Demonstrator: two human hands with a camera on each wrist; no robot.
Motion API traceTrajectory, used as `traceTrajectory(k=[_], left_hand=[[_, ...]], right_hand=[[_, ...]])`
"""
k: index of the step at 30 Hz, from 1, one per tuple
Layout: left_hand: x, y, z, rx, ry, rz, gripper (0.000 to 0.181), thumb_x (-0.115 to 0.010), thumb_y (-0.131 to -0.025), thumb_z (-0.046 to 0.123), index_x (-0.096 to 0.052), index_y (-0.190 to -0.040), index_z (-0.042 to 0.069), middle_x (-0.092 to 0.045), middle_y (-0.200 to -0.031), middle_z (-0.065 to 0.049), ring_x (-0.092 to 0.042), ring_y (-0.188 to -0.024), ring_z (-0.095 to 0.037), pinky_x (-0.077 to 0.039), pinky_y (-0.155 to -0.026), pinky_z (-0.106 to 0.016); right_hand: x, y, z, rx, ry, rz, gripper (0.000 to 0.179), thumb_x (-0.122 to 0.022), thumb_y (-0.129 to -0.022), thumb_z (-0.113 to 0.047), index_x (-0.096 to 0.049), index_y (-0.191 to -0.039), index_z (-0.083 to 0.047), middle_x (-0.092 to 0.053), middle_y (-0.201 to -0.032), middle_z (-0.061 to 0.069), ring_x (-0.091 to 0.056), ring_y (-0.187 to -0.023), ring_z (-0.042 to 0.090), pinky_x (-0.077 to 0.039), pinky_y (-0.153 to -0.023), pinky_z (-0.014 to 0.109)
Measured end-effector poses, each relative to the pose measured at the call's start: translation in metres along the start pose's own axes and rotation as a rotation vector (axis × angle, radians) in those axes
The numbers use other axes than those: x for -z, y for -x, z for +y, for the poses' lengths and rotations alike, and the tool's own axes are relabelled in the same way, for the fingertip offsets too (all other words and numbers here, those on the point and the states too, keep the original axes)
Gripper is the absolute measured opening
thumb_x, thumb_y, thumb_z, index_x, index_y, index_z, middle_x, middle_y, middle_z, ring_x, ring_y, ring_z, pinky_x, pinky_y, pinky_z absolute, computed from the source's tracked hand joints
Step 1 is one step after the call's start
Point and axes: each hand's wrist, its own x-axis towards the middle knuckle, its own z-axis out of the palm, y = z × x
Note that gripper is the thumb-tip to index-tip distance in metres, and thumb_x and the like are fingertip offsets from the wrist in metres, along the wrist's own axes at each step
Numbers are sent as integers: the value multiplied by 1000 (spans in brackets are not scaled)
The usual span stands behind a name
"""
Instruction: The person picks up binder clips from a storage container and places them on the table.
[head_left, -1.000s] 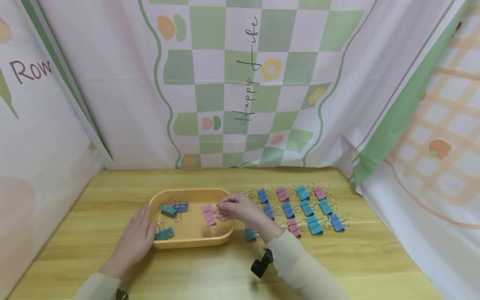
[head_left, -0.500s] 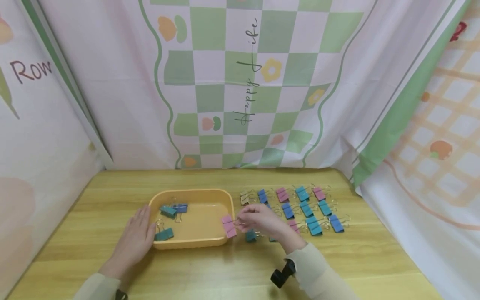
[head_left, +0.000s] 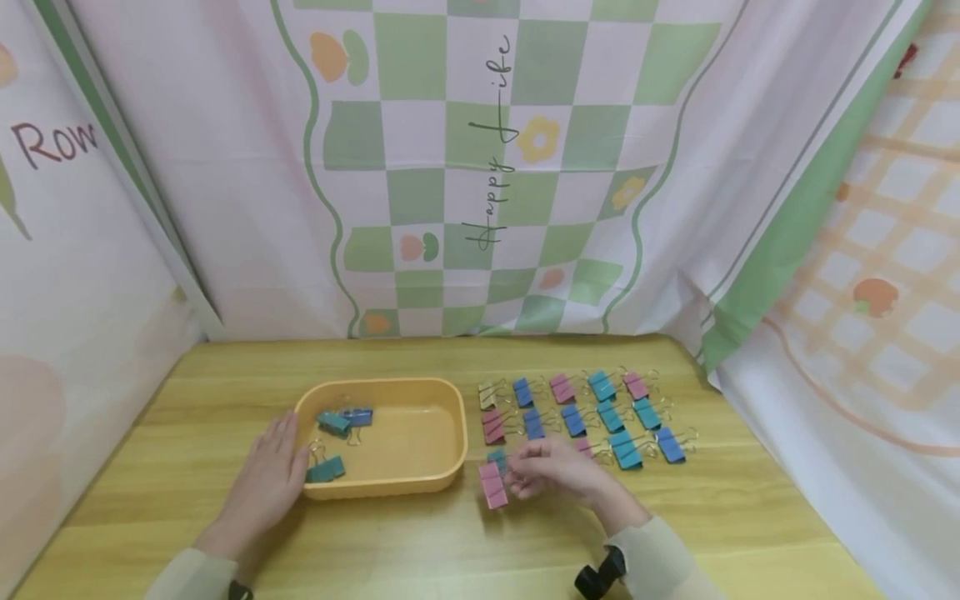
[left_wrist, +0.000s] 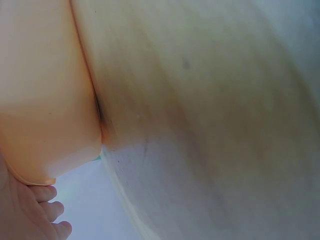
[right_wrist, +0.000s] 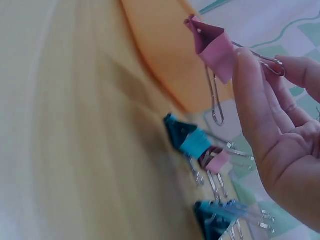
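A pink binder clip (head_left: 492, 486) hangs from my right hand (head_left: 555, 471), which pinches it by a wire handle. In the right wrist view the pink clip's body (right_wrist: 220, 57) shows beyond the fingertips, its other handle hanging free. Just beyond it in the head view, a teal binder clip (head_left: 497, 458) lies on the table, partly hidden. My left hand (head_left: 266, 475) rests with straight fingers along the left side of the yellow tray (head_left: 457, 392). In the left wrist view, its fingertips (left_wrist: 54, 209) show beside the tray wall (left_wrist: 45, 100).
Inside the tray lie two teal clips, one being the teal clip (head_left: 326, 470) near its front, and a blue clip (head_left: 360, 416). Right of it, several binder clips lie in rows on the wooden table (head_left: 420, 550), with a yellowish clip (head_left: 488, 395) at back left. Printed curtains (head_left: 645, 275) stand behind.
My right hand has carried the pink clip from over the tray, past its right edge, to above the table at the near-left end of the rows. The left hand has stayed at the tray.
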Motion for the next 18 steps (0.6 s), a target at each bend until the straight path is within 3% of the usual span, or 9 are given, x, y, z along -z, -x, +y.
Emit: traceTrajectory(k=[4, 12, 18], left_hand=[[0, 0, -1, 4, -2, -4, 58, -27, -100, 28, -15, -140, -13, -15, -145, -30, -14, -132, -44, -11, -106, -55], [1, 1, 1, -6, 4, 8, 58, -27, -100, 28, -17, -140, -13, -16, -145, -31, -15, -132, -45, -12, -106, -55], [0, 0, 0, -5, 8, 6, 58, -27, -100, 28, -16, -140, -13, -15, -145, -31, -15, -132, -45, -12, -106, -56]], right_hand=[[3, 5, 8, -24, 23, -18, 30, -56, -90, -7, -52, -105, 19, -65, -93, 19, -64, -81, 21, -54, -75, 34], [5, 10, 18, -37, 74, -28, 25, -55, -90, -7, -58, -102, 15, -64, -95, 23, -64, -79, 22, -54, -73, 34], [6, 11, 21, -43, 43, -45, 27, -55, -90, -6, -56, -102, 18, -64, -93, 22, -64, -76, 20, -54, -72, 33]])
